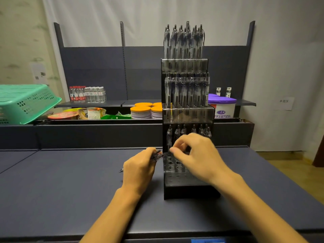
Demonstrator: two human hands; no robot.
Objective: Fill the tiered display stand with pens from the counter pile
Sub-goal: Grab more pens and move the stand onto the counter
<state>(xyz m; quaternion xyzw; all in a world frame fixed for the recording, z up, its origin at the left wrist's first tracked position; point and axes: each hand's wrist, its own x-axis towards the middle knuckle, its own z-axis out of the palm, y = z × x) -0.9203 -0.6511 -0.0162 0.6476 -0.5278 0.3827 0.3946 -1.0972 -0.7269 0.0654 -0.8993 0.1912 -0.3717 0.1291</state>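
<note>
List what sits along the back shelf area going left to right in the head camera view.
Green basket → water bottles → instant noodle bowls → orange-lidded tubs → pen display stand → purple-lidded tub.
</note>
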